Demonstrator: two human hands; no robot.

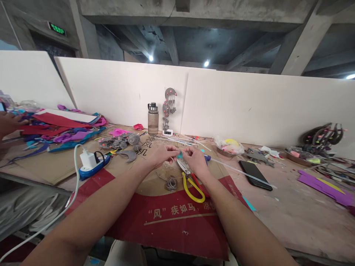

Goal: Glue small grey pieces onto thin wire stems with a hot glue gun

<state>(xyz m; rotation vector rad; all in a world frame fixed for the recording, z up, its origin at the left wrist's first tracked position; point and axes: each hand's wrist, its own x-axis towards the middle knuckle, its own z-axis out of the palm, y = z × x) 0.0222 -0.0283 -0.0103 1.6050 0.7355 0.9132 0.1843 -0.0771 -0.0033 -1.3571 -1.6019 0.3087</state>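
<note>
While both hands meet over the cardboard sheet (166, 236), the left hand (163, 154) has thumb and index drawn together at the tips, and the right hand (195, 159) has its fingertips bunched just opposite. Whatever sits between them is too small to make out, so can't tell if either hand really grips something; any piece worked on would be right there at the fingertips. Nearest things: scissors (183, 167) with yellow and red handles, lying just under the right hand, and a loose coil of grey cord (171, 183) in front of the hands, left of the handles. Fine fingertip work, judging by the pose: best to use a light pinch, one hand steadying, the other doing the small moves, forearms braced low so the tips don't shake. Blades point toward the fingers, so sliding the scissors aside would be safer. Cord could snag on the handles; keep it flat and untwisted. Black phone (253, 175) lies well apart, on the right, under a clear stick (235, 168).
</note>
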